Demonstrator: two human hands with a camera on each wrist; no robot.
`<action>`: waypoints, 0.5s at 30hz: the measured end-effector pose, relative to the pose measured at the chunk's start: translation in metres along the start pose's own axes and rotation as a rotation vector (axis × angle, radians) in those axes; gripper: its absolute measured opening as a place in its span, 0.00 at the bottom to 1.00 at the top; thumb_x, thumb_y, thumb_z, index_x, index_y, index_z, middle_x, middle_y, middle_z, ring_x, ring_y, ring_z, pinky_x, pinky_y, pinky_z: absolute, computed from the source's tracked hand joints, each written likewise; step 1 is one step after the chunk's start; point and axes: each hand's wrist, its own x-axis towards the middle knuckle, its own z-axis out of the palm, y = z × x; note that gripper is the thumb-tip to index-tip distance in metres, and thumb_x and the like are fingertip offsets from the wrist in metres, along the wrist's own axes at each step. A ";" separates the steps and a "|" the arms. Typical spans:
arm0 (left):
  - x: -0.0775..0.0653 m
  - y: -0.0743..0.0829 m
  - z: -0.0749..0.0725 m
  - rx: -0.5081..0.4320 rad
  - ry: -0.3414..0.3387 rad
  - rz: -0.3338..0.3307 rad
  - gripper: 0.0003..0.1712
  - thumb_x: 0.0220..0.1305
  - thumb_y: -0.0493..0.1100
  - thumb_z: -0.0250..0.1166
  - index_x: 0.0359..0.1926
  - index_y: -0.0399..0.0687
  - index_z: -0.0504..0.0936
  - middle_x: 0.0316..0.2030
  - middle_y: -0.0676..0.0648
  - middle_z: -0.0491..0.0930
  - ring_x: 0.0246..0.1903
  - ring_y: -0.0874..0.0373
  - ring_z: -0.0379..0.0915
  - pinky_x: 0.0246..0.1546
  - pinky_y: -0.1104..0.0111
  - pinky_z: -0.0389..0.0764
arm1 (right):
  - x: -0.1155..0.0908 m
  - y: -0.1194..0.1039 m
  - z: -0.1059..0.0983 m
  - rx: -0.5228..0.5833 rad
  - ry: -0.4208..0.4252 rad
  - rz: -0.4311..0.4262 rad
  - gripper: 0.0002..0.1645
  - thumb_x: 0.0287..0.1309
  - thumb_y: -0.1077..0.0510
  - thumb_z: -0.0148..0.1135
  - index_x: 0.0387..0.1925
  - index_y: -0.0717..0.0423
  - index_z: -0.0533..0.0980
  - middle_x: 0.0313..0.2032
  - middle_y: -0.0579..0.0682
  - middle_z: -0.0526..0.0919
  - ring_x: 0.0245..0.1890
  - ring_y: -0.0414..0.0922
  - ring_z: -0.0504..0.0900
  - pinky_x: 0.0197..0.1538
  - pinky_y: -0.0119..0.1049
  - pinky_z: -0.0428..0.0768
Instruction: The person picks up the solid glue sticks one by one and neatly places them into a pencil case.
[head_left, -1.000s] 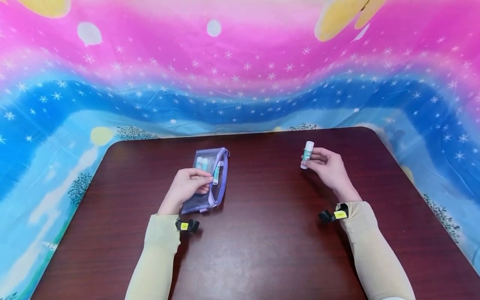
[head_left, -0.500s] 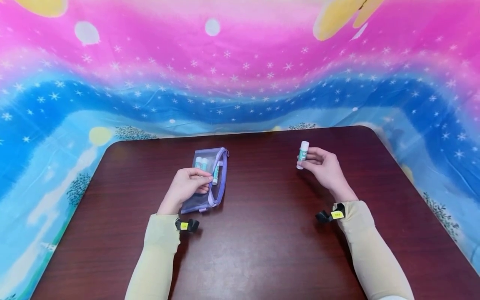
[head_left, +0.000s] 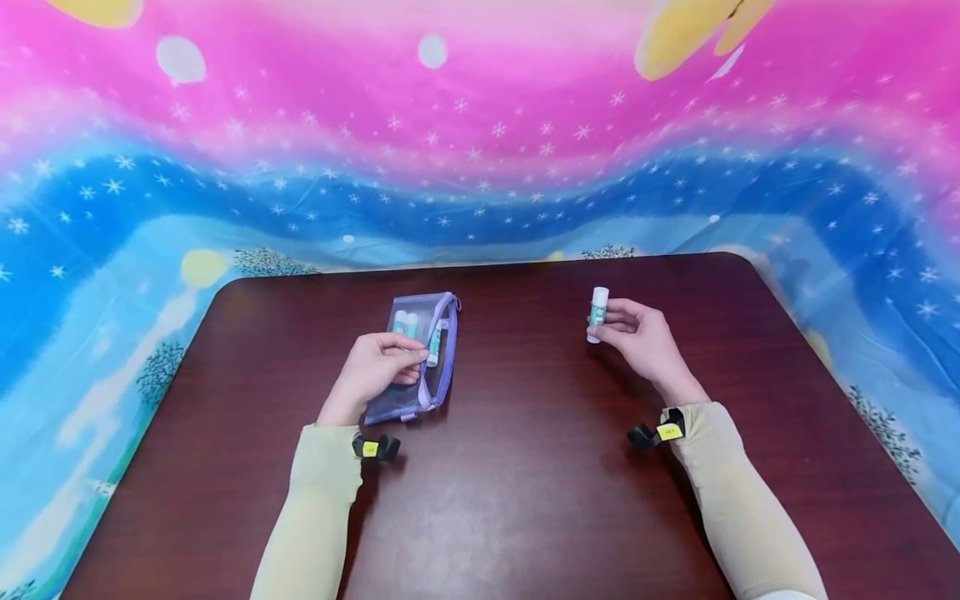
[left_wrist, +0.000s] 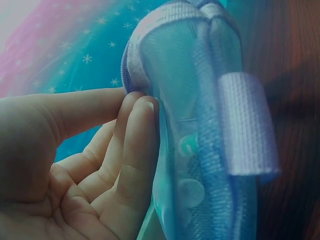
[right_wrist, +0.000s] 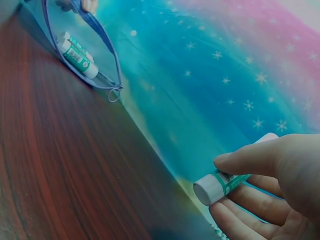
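My left hand [head_left: 377, 368] pinches the open edge of a purple mesh zipper pouch [head_left: 447, 371], thumb against fingers. In the left wrist view the pouch [left_wrist: 172, 70] stands with its side tab toward the camera. Several white-and-green glue sticks [head_left: 434, 346] lie inside it. The right wrist view looks into the pouch's gaping mouth, where glue sticks [right_wrist: 77, 57] show. My right hand [head_left: 647, 343] holds another glue stick [head_left: 597, 312] upright between thumb and fingers, to the right of the pouch. That glue stick [right_wrist: 211, 189] has its white end toward the pouch.
A dark red-brown wooden table [head_left: 510, 467] lies under both hands. Behind and beside it hangs a pink and blue cloth [head_left: 480, 125] with snowflakes. A black strap with a yellow label [head_left: 670, 431] sits at each wrist.
My right hand has moved a little left, toward the pouch, with the glue stick in its grip. My left hand and the pouch have stayed in place.
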 end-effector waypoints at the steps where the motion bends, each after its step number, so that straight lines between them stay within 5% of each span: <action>1: 0.000 0.001 0.000 -0.002 -0.002 0.006 0.15 0.64 0.36 0.72 0.47 0.28 0.85 0.31 0.40 0.86 0.25 0.58 0.83 0.31 0.67 0.87 | 0.001 0.000 0.000 -0.003 -0.001 -0.001 0.27 0.62 0.59 0.73 0.60 0.65 0.77 0.50 0.64 0.84 0.42 0.40 0.86 0.45 0.25 0.83; 15: 0.000 0.001 -0.002 0.002 0.000 -0.010 0.16 0.64 0.37 0.72 0.48 0.29 0.85 0.31 0.41 0.87 0.26 0.57 0.83 0.32 0.67 0.87 | 0.006 0.004 0.018 0.008 -0.040 0.014 0.28 0.61 0.61 0.73 0.60 0.66 0.76 0.50 0.64 0.84 0.42 0.42 0.86 0.44 0.28 0.84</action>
